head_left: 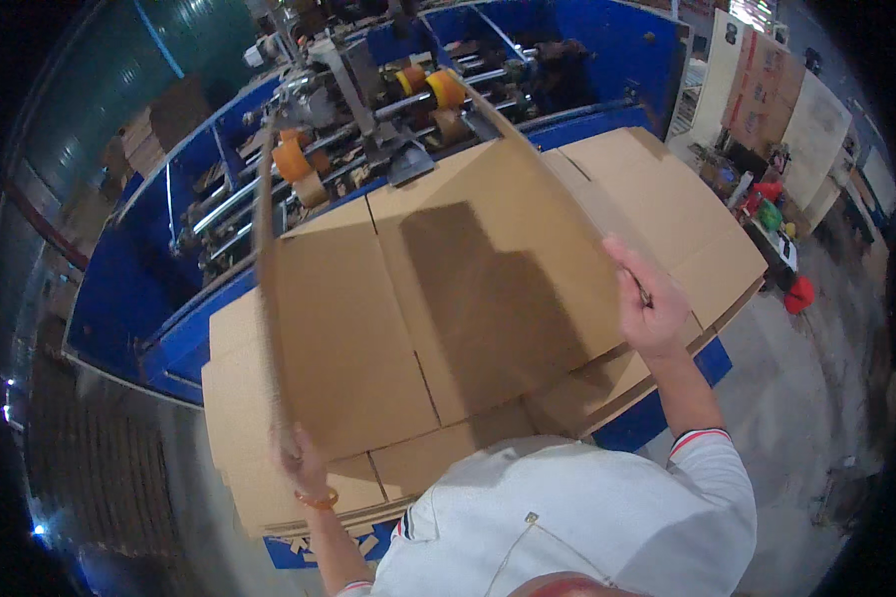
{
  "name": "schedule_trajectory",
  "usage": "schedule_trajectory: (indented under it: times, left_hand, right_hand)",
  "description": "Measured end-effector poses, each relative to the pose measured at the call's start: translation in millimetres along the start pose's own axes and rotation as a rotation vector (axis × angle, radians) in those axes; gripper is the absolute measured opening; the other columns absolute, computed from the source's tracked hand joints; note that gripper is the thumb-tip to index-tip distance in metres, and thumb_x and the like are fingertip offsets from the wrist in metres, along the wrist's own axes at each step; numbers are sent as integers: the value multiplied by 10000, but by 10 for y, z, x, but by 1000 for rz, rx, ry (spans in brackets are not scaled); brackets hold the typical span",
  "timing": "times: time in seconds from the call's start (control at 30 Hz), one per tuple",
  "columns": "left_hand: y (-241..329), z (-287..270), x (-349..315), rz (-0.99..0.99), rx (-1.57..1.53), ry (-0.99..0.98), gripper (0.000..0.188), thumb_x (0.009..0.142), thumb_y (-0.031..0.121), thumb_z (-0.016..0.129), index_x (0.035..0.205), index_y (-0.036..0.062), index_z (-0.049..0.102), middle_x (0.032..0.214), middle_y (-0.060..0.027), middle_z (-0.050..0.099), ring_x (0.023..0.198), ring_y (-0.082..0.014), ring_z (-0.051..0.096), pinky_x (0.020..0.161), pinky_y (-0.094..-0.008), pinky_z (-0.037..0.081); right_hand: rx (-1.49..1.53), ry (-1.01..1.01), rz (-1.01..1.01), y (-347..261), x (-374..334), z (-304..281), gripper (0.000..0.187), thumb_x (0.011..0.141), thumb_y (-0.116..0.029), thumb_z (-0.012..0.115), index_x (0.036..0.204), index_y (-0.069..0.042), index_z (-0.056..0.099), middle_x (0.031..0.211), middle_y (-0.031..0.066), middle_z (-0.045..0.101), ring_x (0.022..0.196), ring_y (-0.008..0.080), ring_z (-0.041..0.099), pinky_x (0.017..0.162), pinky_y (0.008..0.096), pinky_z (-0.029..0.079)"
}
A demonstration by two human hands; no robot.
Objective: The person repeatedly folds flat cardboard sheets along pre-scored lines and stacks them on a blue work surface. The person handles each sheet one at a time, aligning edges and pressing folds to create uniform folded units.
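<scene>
My left hand (304, 465), with an orange bracelet at the wrist, is closed on the near left edge of a brown cardboard sheet (338, 318). At its right edge my right hand (654, 303) grips the same sheet, fingers curled round the rim. Both sides of the sheet stand up edge-on, and its far end reaches toward the machine's rollers. Slots and crease lines cross the board, and a dark shadow falls over its middle. Beneath it lies a stack of flat cardboard sheets (702, 224), whose layered edges show at the right and lower left.
Ahead stands a blue machine (129, 308) with steel shafts, orange rollers (291, 157) and a metal plate (408, 164) over the far board edge. Cardboard scraps (368, 546) lie on blue at the lower left. A cluttered bench (767, 224) stands at the right.
</scene>
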State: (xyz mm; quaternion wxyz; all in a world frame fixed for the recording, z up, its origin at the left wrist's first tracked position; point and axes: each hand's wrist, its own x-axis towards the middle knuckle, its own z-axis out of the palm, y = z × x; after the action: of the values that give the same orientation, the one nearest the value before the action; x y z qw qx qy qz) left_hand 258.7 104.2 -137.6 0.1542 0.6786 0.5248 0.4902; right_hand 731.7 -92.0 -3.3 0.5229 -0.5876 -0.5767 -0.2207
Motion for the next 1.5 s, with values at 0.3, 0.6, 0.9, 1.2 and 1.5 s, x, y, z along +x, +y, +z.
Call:
schedule_trajectory:
  times: [0.3, 0.6, 0.9, 1.2, 1.5]
  left_hand:
    - [644, 350, -183, 518, 89, -294, 521, 822, -47, 547, 1341, 2, 535, 1374, -202, 534, 1268, -350, 520, 1064, -436, 395]
    - [518, 827, -492, 601, 339, -685, 663, 757, -61, 555, 1376, 175, 532, 1446, -126, 470, 1323, -371, 438, 1091, -544, 325]
    - [782, 630, -208, 512, 326, -985, 597, 793, 43, 608, 1376, 122, 502, 1458, -170, 425, 1386, -371, 349, 1099, -534, 313]
    - [-764, 1042, 1827, -627, 229, -581, 637, 862, 514, 627, 1198, -26, 602, 1025, -162, 650, 866, -264, 617, 718, -421, 502]
    - [-1124, 1101, 1725, -660, 119, -466, 807, 859, 664, 527, 1142, -84, 639, 979, -209, 689, 864, -327, 654, 748, -440, 497]
  right_hand:
    - [157, -106, 233, 468, -887, 186, 543, 816, -102, 609, 1325, 62, 515, 1386, 230, 511, 1298, 312, 502, 1065, 391, 397]
    - [-290, -755, -130, 302, -1344, 818, 824, 592, -489, 805, 1279, -89, 585, 1372, 161, 528, 1267, 360, 503, 1014, 451, 454]
    - [-83, -860, 53, 663, -1244, 652, 621, 758, -389, 734, 1274, -75, 591, 1392, 156, 510, 1310, 326, 455, 1071, 450, 386]
    - [748, -234, 1330, 3092, -618, 1044, 648, 993, -528, 391, 1328, 13, 515, 1242, 188, 608, 1174, 289, 558, 986, 392, 434]
    - [299, -396, 1328, 2858, -251, 1444, 671, 989, -540, 343, 1221, 27, 617, 1216, 209, 630, 1126, 322, 591, 991, 438, 412]
